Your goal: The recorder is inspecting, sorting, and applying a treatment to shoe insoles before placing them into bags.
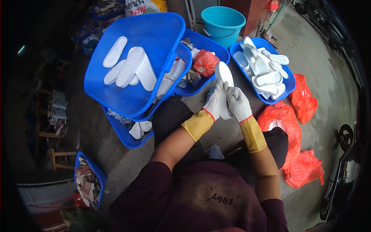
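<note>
Both my hands wear white knit gloves with yellow sleeve cuffs. My left hand (213, 101) and my right hand (237, 103) together grip one white shoe sole (223, 74), held upright on its edge in front of me. Something blue shows against my left palm; I cannot tell what it is. To the left, a big blue tray (162, 31) carries several finished white soles (131, 67). To the right, a smaller blue tray (288, 79) is heaped with more white soles (266, 65).
A second blue tray (208, 42) behind my hands holds a red bag (206, 62) and odd parts. A teal bucket (223, 24) stands at the back. Red plastic bags (284, 120) lie on the concrete floor at right. Another blue tray (89, 181) sits at lower left.
</note>
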Demonstrator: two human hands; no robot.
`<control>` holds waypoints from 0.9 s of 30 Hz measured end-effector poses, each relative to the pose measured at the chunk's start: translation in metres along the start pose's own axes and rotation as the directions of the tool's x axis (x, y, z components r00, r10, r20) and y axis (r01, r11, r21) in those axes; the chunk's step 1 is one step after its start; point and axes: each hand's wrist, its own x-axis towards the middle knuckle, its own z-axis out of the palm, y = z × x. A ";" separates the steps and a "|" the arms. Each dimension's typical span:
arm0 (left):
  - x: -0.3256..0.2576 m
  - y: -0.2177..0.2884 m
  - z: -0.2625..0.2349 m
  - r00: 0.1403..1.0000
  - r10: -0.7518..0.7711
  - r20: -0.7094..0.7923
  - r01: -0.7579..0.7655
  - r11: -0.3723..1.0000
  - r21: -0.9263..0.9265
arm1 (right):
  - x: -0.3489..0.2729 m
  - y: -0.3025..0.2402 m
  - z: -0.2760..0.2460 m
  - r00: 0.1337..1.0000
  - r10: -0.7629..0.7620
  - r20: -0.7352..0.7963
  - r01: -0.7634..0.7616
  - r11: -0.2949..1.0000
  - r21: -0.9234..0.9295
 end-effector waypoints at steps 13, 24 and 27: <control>-0.071 0.299 0.162 0.476 0.850 0.227 -0.622 0.142 0.770 | -0.034 -0.037 -0.142 0.919 -0.233 -0.319 0.193 0.969 -0.152; -0.025 0.155 0.179 0.663 0.682 0.309 -0.383 -0.046 0.923 | -0.247 0.441 -0.250 0.446 0.800 -0.402 -0.877 0.480 -0.019; -0.042 0.098 0.154 0.847 0.458 0.269 -0.283 -0.040 0.958 | -0.191 0.476 -0.153 0.601 0.720 -0.346 -0.798 0.562 -0.216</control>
